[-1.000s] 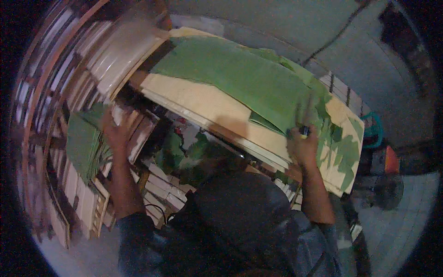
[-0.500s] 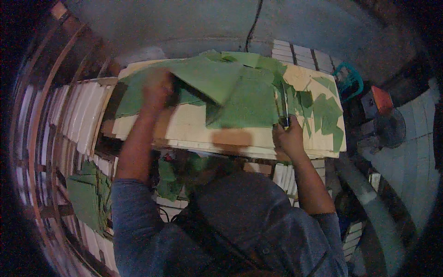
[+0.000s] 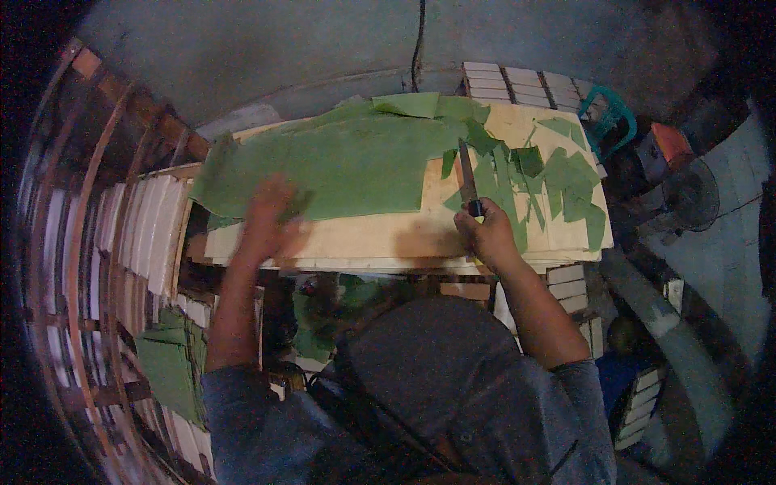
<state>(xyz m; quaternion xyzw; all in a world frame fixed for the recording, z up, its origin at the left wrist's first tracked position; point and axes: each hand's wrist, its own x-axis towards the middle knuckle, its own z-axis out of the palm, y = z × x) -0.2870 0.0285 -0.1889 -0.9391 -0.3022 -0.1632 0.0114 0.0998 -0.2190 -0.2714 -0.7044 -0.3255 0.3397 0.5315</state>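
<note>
A wide green sheet, by its look a banana leaf (image 3: 323, 170), lies flat over the left and middle of a pale board table (image 3: 347, 233). My left hand (image 3: 276, 220), blurred by motion, is over the leaf's near edge with its fingers stretched out and apart. Closed round a dark handle, my right hand (image 3: 489, 234) holds a knife (image 3: 466, 174) just right of the leaf, its blade pointing away from me. Narrow leaf strips and scraps (image 3: 570, 186) are strewn across the table's right end.
Racks with pale slabs (image 3: 149, 226) stand on the left, beside hanging green leaves (image 3: 170, 364). Stacked white blocks (image 3: 525, 85) are behind the table. At the right are a teal plastic chair (image 3: 602, 121), an orange-topped box (image 3: 672, 144) and a fan (image 3: 687, 198).
The raised, folded leaf piece now lies flat. My left hand has come down toward the near edge. My right hand has moved left with the knife.
</note>
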